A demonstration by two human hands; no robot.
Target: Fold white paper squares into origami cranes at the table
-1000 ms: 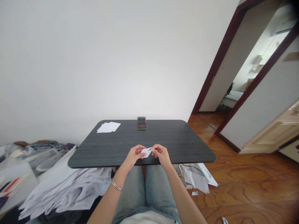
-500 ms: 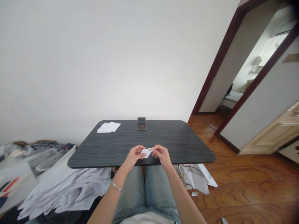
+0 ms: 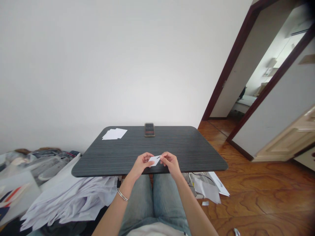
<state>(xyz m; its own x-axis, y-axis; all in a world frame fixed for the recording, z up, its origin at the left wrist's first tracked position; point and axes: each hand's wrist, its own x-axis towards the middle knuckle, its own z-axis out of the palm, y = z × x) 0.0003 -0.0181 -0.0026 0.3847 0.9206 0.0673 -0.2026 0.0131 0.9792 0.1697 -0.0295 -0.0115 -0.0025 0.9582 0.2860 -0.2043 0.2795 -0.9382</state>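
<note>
My left hand and my right hand hold a small white piece of paper between them, just above the near edge of the dark wood-grain table. The fingertips of both hands pinch its sides. A short dark mark shows near its upper right corner, too small to identify. A thin silver bangle circles my left wrist. Further off, a small stack of white paper sheets and a smartphone lie near the table's far edge, out of reach of my fingers.
A crumpled heap of white sheets and clothing lies on the floor at left. Loose papers and cables lie below the table's right side. Wood flooring and an open doorway lie to the right; a white wall stands behind the table.
My hands and the paper stay almost where they were. The view has only shifted slightly.
</note>
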